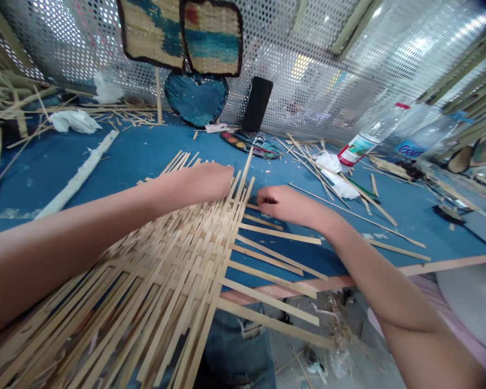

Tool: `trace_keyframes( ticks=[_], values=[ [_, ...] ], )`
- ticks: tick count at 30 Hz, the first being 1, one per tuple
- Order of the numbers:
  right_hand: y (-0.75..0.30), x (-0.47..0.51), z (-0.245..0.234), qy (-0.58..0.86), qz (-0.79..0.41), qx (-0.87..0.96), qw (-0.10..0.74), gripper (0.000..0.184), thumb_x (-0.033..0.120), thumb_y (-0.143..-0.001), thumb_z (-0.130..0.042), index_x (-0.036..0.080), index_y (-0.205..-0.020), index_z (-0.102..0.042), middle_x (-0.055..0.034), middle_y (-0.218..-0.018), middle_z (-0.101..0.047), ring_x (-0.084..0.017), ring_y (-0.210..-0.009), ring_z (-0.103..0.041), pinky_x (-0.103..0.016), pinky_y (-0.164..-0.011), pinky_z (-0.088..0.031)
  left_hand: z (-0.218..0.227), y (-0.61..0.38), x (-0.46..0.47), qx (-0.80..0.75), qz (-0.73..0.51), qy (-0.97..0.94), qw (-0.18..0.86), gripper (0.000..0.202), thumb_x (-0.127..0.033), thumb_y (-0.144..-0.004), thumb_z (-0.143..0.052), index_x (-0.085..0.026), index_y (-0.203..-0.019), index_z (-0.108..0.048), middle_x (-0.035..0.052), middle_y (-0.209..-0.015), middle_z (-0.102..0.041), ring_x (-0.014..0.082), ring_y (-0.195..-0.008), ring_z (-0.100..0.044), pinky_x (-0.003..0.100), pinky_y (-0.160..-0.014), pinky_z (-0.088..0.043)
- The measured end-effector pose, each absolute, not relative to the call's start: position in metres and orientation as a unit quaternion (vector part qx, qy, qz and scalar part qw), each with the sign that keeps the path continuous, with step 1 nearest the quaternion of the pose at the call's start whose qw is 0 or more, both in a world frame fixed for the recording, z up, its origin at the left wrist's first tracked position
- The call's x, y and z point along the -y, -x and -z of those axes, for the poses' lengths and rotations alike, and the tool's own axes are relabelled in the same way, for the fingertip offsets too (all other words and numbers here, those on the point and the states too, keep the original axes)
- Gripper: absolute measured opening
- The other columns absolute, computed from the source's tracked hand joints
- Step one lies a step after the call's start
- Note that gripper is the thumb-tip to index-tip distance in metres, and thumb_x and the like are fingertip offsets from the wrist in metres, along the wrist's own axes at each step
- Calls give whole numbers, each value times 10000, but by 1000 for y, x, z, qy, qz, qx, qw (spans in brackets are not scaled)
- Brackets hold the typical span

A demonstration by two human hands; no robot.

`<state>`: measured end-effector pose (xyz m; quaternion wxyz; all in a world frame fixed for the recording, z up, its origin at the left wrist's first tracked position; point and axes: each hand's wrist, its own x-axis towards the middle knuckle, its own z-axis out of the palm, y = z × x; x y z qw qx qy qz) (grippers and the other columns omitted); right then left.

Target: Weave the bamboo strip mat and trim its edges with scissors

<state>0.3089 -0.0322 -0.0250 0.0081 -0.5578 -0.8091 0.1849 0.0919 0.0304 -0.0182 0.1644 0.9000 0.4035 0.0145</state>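
A half-woven mat of pale bamboo strips (pixel 186 237) spreads over the blue table's front edge, with long loose ends towards me and several strips sticking out to the right. My left hand (pixel 213 181) rests on the far part of the weave, closed, its fingertips hidden behind the hand. At the right border of the mat, my right hand (pixel 281 202) has its fingers curled in a pinch around the end of a bamboo strip (pixel 249 205) that comes out of the weave.
Behind the mat lie a paint palette (pixel 251 145) and an upright black phone (pixel 257 104). A blue heart-shaped piece (pixel 196 100) leans at the mesh wall. Bottles (pixel 375 135), tissues (pixel 75 121) and loose strips (pixel 308 156) lie about the blue table (pixel 133 148).
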Motion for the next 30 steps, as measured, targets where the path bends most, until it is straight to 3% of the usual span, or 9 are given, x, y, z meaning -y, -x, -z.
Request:
trace_keyframes(
  ticks=[6, 10, 20, 25, 28, 30],
  values=[
    [-311, 29, 28, 542, -184, 820, 10, 116, 208, -867, -522, 189, -792, -608, -43, -797, -672, -163, -714, -539, -283, -649, -342, 24, -91, -40, -393, 10, -910, 134, 303, -260, -918, -470, -116, -1015, -718, 141, -938, -741, 212, -758, -602, 309, -682, -374],
    [-309, 30, 28, 545, -183, 818, 13, 122, 211, -871, -514, 191, -789, -602, -50, -814, -675, -172, -741, -552, -284, -662, -342, 34, -91, -49, -401, 15, -907, 130, 308, -251, -924, -459, -103, -1069, -687, 132, -912, -732, 204, -709, -579, 316, -641, -355],
    [-329, 23, 16, 552, -207, 807, -13, 155, 267, -832, -490, 202, -713, -565, -5, -738, -587, -156, -706, -485, -295, -659, -327, 28, -94, -48, -429, 33, -894, 128, 374, -265, -850, -509, -124, -1153, -677, 154, -1066, -744, 253, -805, -634, 333, -680, -396],
    [-355, 8, 10, 568, -201, 798, 15, 171, 314, -805, -490, 201, -682, -527, 2, -700, -512, -159, -691, -451, -303, -655, -322, 19, -91, -42, -428, 7, -894, 135, 335, -270, -859, -519, -132, -1120, -677, 141, -1072, -741, 227, -813, -618, 320, -697, -407],
    [-362, 2, 8, 567, -240, 787, 38, 153, 326, -778, -515, 199, -703, -554, 5, -694, -494, -161, -685, -448, -301, -654, -334, 11, -92, -38, -440, -35, -888, 125, 389, -276, -894, -462, -127, -1207, -638, 156, -1115, -725, 238, -867, -609, 331, -726, -402],
    [-362, 0, 8, 546, -278, 790, 39, 150, 329, -766, -531, 196, -716, -577, 2, -702, -513, -164, -697, -460, -301, -674, -355, 4, -96, -34, -449, -41, -883, 128, 381, -299, -881, -466, -140, -1161, -671, 145, -1077, -729, 254, -864, -617, 339, -715, -399]
  ],
)
